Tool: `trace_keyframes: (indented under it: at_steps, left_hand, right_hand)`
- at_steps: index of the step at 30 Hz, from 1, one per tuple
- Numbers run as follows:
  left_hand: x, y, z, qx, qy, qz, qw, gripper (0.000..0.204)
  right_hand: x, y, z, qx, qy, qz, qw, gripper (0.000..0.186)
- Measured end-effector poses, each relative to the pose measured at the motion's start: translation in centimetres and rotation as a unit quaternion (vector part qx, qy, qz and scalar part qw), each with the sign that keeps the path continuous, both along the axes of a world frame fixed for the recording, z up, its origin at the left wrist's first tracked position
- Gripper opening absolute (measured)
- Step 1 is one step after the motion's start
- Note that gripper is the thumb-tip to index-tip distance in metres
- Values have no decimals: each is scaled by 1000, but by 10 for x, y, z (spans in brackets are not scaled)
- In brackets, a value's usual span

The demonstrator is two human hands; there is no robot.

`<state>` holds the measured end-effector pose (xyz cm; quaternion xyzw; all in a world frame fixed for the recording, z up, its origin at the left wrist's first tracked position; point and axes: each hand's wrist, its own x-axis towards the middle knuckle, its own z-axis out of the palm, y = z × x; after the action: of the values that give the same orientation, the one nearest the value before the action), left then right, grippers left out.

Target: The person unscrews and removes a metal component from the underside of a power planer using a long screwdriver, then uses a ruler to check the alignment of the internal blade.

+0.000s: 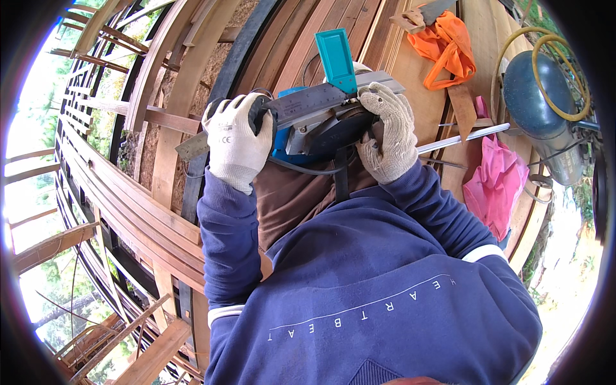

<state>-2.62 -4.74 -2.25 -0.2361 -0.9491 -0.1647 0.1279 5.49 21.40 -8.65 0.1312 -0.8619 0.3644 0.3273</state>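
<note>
Above my lap I hold a blue power tool [280,149] with a bare metal base plate and a dark rounded part; its exact kind is hard to make out. Lying across it is a try square with a teal stock [337,61] and a marked steel blade [308,104]. My gloved left hand [237,138] is wrapped round a black knob-like part at the tool's left end. The blade's end sticks out left of that hand. At the tool's right side, my gloved right hand [388,131] grips with curled fingers, close to the square's corner.
Long brown boards [321,32] lie ahead. An orange cloth bag [446,48] and a pink cloth [497,183] rest at the right, near a dark blue tank [539,96] with a yellow hose [555,106]. Timber slats [138,215] curve along the left.
</note>
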Motion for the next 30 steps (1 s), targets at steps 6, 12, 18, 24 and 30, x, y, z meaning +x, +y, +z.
trace_keyframes:
  at_steps: [6, 12, 18, 24, 30]
  left_hand:
    - [1, 1, 1, 5, -3, 0, 1000, 21]
    - [0, -1, -2, -3, -4, 2, 1000, 21]
    - [0, -1, -2, 1, -8, 4, 1000, 22]
    - [1, -1, -3, 2, -8, 4, 1000, 22]
    - [2, 1, 0, -1, -7, 3, 1000, 22]
  right_hand:
    - [-4, 4, -9, 25, 28, 0, 999, 67]
    - [-3, 2, -7, 11, 24, -3, 1000, 65]
    - [-3, 2, -7, 7, 27, -3, 1000, 66]
    - [-3, 2, -8, 14, 25, -6, 1000, 66]
    - [-4, 5, -3, 24, 30, 14, 999, 65]
